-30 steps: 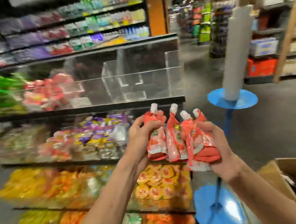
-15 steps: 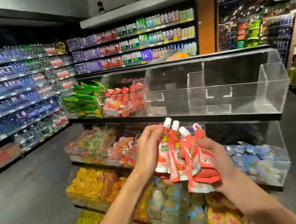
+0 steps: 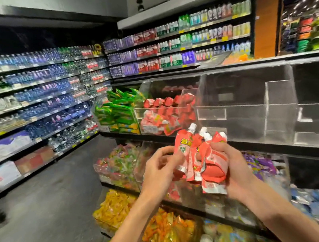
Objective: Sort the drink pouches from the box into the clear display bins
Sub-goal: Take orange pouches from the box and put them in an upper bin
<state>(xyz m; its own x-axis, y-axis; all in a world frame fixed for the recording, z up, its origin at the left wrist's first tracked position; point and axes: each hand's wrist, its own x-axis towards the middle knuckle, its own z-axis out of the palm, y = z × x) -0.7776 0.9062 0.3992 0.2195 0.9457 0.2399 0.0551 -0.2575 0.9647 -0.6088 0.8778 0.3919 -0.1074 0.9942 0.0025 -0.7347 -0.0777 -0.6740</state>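
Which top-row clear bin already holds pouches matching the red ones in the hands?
The second bin from the left, filled with red pouches. Its left neighbour holds green packs; the bins to its right show none.

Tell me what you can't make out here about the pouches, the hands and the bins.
Head view, the only one:
The box: outside the frame.
Pouch count: the red pouches overlap, and the right hand covers their lower halves.
Pouch print: blurred and too small.
Left hand: whether it pinches the front pouch; its fingertips blur at the pouch edge.
Label on the red-pouch bin: too small to read.
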